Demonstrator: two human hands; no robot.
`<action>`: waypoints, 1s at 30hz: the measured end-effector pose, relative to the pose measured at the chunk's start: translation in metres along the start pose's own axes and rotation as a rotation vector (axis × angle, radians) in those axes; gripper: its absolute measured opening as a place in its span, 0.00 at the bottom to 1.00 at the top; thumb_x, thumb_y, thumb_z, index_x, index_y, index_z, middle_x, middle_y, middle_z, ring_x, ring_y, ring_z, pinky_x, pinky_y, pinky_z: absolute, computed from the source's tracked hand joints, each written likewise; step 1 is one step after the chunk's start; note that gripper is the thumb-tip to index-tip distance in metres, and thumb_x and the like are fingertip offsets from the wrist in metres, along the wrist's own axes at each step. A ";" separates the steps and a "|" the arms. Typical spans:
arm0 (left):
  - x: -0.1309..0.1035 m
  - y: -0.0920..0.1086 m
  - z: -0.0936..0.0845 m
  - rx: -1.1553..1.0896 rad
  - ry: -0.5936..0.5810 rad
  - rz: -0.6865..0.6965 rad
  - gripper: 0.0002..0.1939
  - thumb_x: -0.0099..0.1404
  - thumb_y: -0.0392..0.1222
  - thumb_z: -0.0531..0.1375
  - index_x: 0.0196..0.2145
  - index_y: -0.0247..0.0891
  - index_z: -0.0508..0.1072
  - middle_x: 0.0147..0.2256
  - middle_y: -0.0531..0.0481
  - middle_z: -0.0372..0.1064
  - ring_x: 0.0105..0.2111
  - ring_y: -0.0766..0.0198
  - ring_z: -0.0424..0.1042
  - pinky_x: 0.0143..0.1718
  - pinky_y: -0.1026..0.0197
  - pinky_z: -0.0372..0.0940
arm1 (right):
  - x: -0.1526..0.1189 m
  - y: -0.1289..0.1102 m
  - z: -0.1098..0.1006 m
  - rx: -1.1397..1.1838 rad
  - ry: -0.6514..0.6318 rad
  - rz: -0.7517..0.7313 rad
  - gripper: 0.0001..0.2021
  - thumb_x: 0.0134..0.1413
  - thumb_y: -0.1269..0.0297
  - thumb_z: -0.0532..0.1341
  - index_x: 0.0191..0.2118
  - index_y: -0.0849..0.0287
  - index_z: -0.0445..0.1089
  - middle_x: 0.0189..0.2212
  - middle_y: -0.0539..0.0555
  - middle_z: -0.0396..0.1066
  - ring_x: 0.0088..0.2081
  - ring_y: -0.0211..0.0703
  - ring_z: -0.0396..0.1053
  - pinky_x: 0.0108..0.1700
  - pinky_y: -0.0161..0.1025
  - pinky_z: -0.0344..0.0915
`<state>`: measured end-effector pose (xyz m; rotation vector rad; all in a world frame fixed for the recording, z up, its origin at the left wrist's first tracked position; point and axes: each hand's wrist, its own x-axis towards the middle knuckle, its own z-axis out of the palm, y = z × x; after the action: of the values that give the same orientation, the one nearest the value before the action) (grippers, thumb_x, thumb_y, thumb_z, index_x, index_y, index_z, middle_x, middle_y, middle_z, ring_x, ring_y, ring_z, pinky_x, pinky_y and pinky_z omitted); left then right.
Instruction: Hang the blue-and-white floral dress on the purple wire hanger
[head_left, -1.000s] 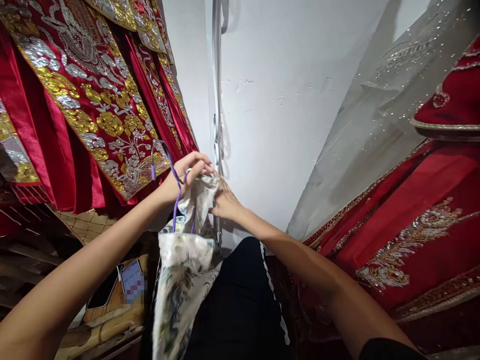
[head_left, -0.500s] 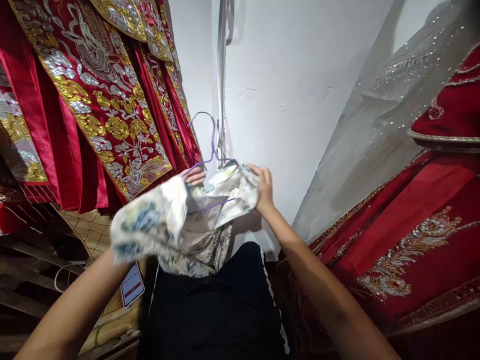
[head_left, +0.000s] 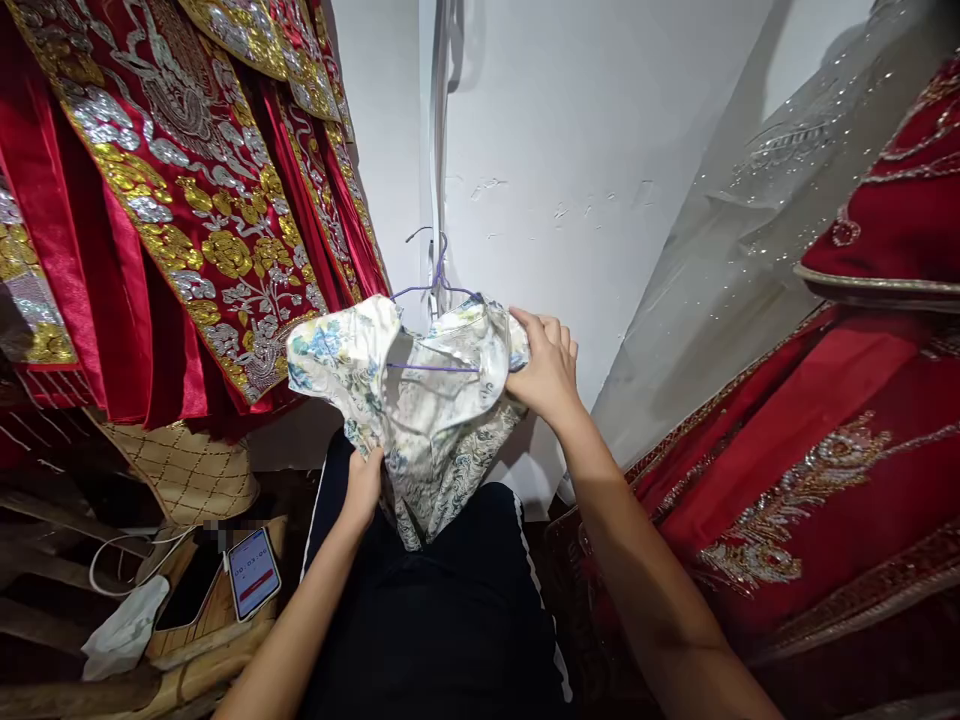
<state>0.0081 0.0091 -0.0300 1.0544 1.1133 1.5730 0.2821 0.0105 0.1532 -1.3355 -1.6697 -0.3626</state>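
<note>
A white garment (head_left: 435, 400) with blue and yellow floral print hangs over a thin purple hanger (head_left: 442, 283), its neck opening facing me. The hanger's hook rises above the collar. Below the garment's left sleeve, my left hand (head_left: 363, 487) pinches its side edge. My right hand (head_left: 547, 368) is closed on the shoulder at the right, thumb on top. Part of the hanger's lower bar shows inside the neck opening.
Red dresses with gold and silver embroidery (head_left: 232, 250) hang at the left. A red beaded dress (head_left: 847, 480) and a sheer sparkly veil (head_left: 720, 260) are at the right. A lit phone (head_left: 253, 574) lies on a wooden seat (head_left: 214, 655) at lower left.
My left hand has come out from by the hanger and moved down to the garment's side. The garment now hangs flatter and more upright on the hanger. My right hand has shifted slightly right.
</note>
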 end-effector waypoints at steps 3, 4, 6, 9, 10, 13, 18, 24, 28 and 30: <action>-0.017 -0.017 -0.006 -0.085 0.058 -0.057 0.23 0.60 0.48 0.63 0.52 0.42 0.73 0.56 0.45 0.72 0.60 0.48 0.67 0.61 0.50 0.62 | -0.019 -0.003 -0.012 0.161 -0.030 -0.011 0.38 0.45 0.57 0.68 0.64 0.48 0.58 0.62 0.60 0.57 0.65 0.67 0.48 0.63 0.65 0.48; -0.021 -0.022 -0.008 -0.117 0.079 -0.098 0.24 0.60 0.49 0.62 0.53 0.42 0.72 0.57 0.45 0.71 0.60 0.48 0.67 0.60 0.51 0.63 | -0.028 -0.004 -0.012 0.242 0.002 0.034 0.36 0.46 0.56 0.67 0.63 0.49 0.59 0.62 0.59 0.58 0.66 0.65 0.48 0.64 0.63 0.49; -0.028 -0.029 -0.012 -0.170 0.134 -0.167 0.26 0.61 0.50 0.62 0.56 0.42 0.69 0.59 0.44 0.68 0.61 0.48 0.66 0.60 0.51 0.63 | -0.050 -0.010 -0.002 0.430 0.132 0.212 0.27 0.52 0.54 0.64 0.58 0.51 0.63 0.59 0.59 0.62 0.62 0.59 0.56 0.62 0.58 0.54; -0.033 -0.033 -0.016 -0.181 0.178 -0.237 0.29 0.61 0.52 0.62 0.58 0.43 0.67 0.61 0.42 0.66 0.63 0.47 0.63 0.61 0.51 0.62 | -0.094 -0.029 0.033 0.676 0.125 0.539 0.13 0.59 0.52 0.57 0.42 0.55 0.68 0.42 0.58 0.70 0.45 0.51 0.68 0.49 0.48 0.65; -0.034 -0.033 -0.017 -0.175 0.179 -0.251 0.29 0.60 0.52 0.63 0.58 0.44 0.67 0.61 0.42 0.66 0.63 0.46 0.62 0.61 0.50 0.62 | -0.109 -0.037 0.047 0.736 -0.082 0.582 0.13 0.59 0.50 0.57 0.36 0.55 0.68 0.36 0.56 0.70 0.39 0.49 0.68 0.43 0.46 0.65; -0.039 -0.029 -0.015 -0.198 0.163 -0.249 0.29 0.58 0.51 0.64 0.57 0.42 0.69 0.58 0.41 0.69 0.62 0.45 0.63 0.62 0.47 0.61 | -0.148 -0.059 0.085 0.793 -0.541 0.584 0.20 0.59 0.44 0.56 0.28 0.56 0.65 0.25 0.50 0.65 0.28 0.43 0.62 0.32 0.40 0.58; -0.049 -0.017 -0.005 -0.264 0.090 -0.212 0.27 0.56 0.50 0.64 0.53 0.40 0.73 0.53 0.42 0.74 0.57 0.45 0.70 0.59 0.48 0.65 | -0.170 -0.070 0.107 0.745 -0.598 0.568 0.23 0.62 0.43 0.52 0.24 0.55 0.60 0.19 0.47 0.59 0.24 0.39 0.57 0.29 0.37 0.51; -0.056 -0.009 0.001 -0.318 0.049 -0.243 0.29 0.54 0.49 0.65 0.53 0.38 0.73 0.55 0.41 0.73 0.57 0.45 0.70 0.58 0.49 0.66 | -0.174 -0.065 0.113 0.837 -0.576 0.644 0.21 0.62 0.44 0.51 0.25 0.55 0.59 0.19 0.48 0.62 0.23 0.39 0.58 0.29 0.38 0.52; -0.060 -0.012 0.001 -0.210 0.102 -0.208 0.28 0.60 0.51 0.60 0.56 0.39 0.69 0.54 0.41 0.72 0.57 0.45 0.69 0.57 0.48 0.65 | -0.178 -0.069 0.115 1.056 -0.518 0.769 0.18 0.56 0.46 0.55 0.25 0.54 0.59 0.18 0.46 0.56 0.20 0.37 0.52 0.25 0.37 0.47; -0.064 -0.012 -0.001 -0.051 0.182 -0.058 0.28 0.63 0.51 0.59 0.59 0.43 0.64 0.57 0.43 0.68 0.59 0.47 0.67 0.60 0.50 0.62 | -0.179 -0.071 0.113 1.096 -0.514 0.811 0.16 0.54 0.48 0.57 0.25 0.55 0.60 0.17 0.45 0.55 0.20 0.36 0.50 0.25 0.37 0.45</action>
<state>0.0231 -0.0506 -0.0506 0.8515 1.2076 1.6674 0.1608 -0.0426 -0.0260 -1.1019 -1.1764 1.2772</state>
